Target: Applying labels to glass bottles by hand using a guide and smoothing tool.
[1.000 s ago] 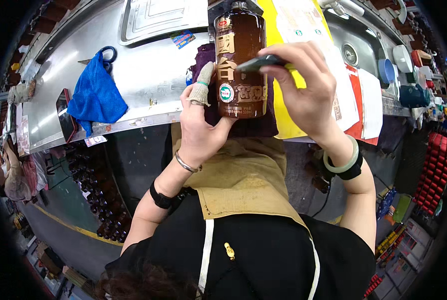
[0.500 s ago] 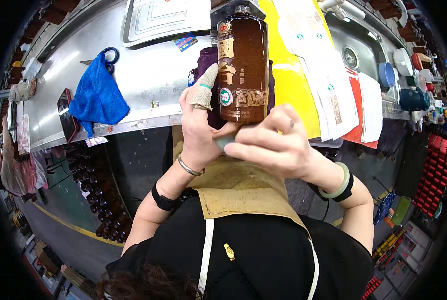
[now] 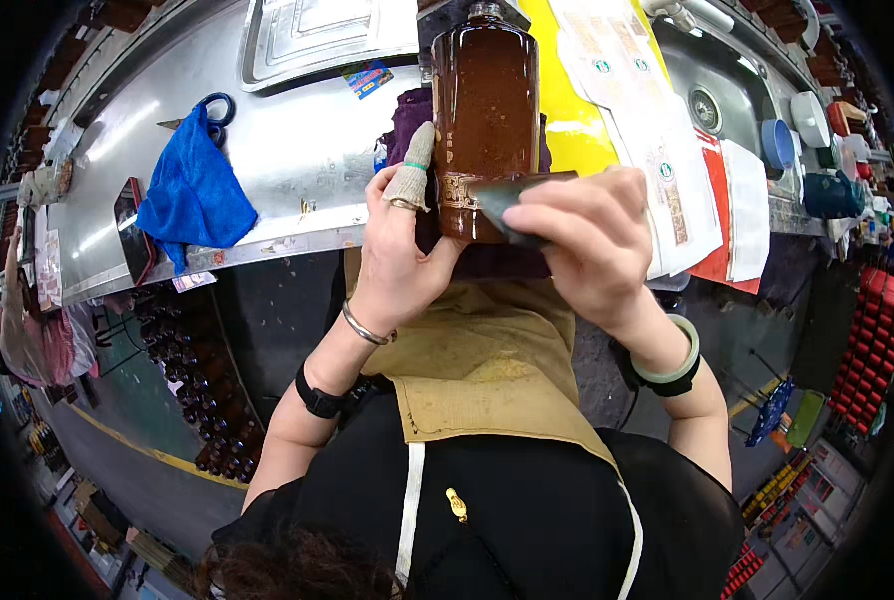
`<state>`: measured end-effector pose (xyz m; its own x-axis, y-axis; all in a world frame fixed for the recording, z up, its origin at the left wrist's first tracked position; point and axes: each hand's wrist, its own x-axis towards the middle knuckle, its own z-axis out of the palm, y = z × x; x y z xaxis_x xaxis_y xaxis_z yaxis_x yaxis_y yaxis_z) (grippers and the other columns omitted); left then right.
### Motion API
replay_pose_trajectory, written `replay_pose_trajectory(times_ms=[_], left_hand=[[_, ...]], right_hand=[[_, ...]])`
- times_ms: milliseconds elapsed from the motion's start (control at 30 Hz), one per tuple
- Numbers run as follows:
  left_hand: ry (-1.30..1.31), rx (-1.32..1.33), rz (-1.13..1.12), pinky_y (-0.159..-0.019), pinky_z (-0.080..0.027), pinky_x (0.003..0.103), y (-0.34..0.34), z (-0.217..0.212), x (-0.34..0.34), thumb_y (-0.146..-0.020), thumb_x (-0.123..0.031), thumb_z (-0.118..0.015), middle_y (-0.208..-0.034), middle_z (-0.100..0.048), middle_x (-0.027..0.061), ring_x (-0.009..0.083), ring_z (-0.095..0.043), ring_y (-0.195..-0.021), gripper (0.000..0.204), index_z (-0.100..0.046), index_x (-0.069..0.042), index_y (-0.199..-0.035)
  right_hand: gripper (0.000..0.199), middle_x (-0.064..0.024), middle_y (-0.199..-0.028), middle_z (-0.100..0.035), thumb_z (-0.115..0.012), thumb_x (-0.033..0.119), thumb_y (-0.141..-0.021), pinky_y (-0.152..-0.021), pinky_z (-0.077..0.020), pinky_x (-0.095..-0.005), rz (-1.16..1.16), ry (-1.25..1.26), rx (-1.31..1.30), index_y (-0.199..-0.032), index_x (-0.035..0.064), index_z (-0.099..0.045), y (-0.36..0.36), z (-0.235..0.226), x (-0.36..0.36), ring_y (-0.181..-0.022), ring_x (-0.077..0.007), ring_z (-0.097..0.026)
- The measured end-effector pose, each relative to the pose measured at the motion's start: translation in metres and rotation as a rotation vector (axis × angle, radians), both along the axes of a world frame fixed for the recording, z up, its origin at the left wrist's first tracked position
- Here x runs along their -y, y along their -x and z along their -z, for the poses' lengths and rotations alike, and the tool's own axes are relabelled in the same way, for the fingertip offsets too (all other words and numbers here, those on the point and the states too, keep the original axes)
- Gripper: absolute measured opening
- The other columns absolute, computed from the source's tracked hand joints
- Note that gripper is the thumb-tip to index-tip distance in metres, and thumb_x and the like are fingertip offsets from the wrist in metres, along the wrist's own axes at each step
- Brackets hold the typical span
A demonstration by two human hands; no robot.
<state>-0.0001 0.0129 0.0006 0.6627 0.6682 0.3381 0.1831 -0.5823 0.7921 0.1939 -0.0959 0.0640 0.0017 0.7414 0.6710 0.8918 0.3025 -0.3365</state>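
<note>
A brown glass bottle (image 3: 485,105) lies with its neck pointing away from me on a dark purple cloth (image 3: 412,122). My left hand (image 3: 404,245) grips its lower left side, thumb by the base, with a knitted finger cover (image 3: 408,187) on the index finger. Between the fingers and thumb of my right hand (image 3: 595,235) is a thin, dark flat scraper (image 3: 527,203). Its blade lies across the bottle's lower right, partly covering a gold patterned band (image 3: 455,190). Most of the bottle's upward side is plain brown.
Left on the metal table are a blue cloth (image 3: 195,195), scissors (image 3: 217,112) and a phone (image 3: 133,228). A metal tray (image 3: 257,65) stands at the back. Label sheets (image 3: 635,120) cover a yellow sheet (image 3: 559,100) at right, beside a sink (image 3: 705,108).
The bottle has turned, so its large gold characters and round label no longer show. My right hand has moved up and right from below the base, bringing the scraper onto the bottle.
</note>
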Motion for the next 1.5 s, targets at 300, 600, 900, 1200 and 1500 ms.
replay_pose_trajectory(times_ms=[300, 600, 900, 1200, 1500], left_hand=[[0.011, -0.058, -0.004, -0.114, -0.039, 0.044, 0.000, -0.007, 0.001, -0.073, 0.003, -0.074, -0.155, -0.048, 0.0228, 0.0412, -0.047, -0.129, 0.084, -0.044, 0.006, -0.151], [0.026, -0.081, -0.028, -0.116, -0.041, 0.042, 0.002, -0.007, 0.003, -0.079, 0.005, -0.072, -0.149, -0.054, 0.0244, 0.0368, -0.054, -0.138, 0.082, -0.042, 0.004, -0.155], [-0.014, -0.099, -0.018, -0.118, -0.038, 0.041, 0.002, -0.007, 0.002, -0.080, 0.004, -0.073, -0.152, -0.052, 0.0251, 0.0355, -0.050, -0.143, 0.083, -0.040, 0.006, -0.156], [0.086, 0.002, -0.056, -0.117, -0.040, 0.039, -0.005, -0.010, 0.004, -0.080, 0.006, -0.076, -0.149, -0.057, 0.0213, 0.0297, -0.054, -0.140, 0.081, -0.044, 0.007, -0.153], [-0.228, 0.043, -0.144, -0.106, -0.047, 0.039, -0.011, -0.041, 0.018, -0.064, -0.009, -0.097, -0.136, -0.068, 0.0154, 0.0305, -0.061, -0.120, 0.087, -0.059, 0.005, -0.142]], right_hand=[[0.030, 0.0014, -0.096, -0.075, -0.075, 0.001, -0.072, -0.078, -0.0433, -0.0334, 0.070, -0.004, -0.133, -0.099, 0.0131, -0.079, 0.006, 0.011, 0.007, -0.081, -0.0174, -0.062], [0.025, -0.0035, -0.088, -0.062, -0.071, 0.007, -0.099, -0.066, -0.0462, -0.0243, 0.221, 0.123, -0.965, -0.120, 0.0008, -0.058, 0.035, 0.013, 0.005, -0.073, -0.0097, -0.057], [0.019, 0.0006, -0.079, -0.058, -0.069, 0.007, -0.100, -0.062, -0.0411, -0.0232, 0.395, 0.215, -0.901, -0.117, -0.0004, -0.063, 0.013, 0.016, 0.016, -0.069, -0.0052, -0.050], [0.014, -0.0015, -0.082, -0.058, -0.067, 0.007, -0.100, -0.063, -0.0407, -0.0239, 0.491, 0.370, -0.814, -0.113, 0.0016, -0.063, 0.003, 0.021, 0.017, -0.070, -0.0062, -0.049], [0.017, 0.0000, -0.085, -0.062, -0.066, 0.006, -0.101, -0.067, -0.0435, -0.0226, 0.492, 0.399, -0.749, -0.117, -0.0005, -0.063, 0.008, 0.024, 0.016, -0.073, -0.0051, -0.051]])
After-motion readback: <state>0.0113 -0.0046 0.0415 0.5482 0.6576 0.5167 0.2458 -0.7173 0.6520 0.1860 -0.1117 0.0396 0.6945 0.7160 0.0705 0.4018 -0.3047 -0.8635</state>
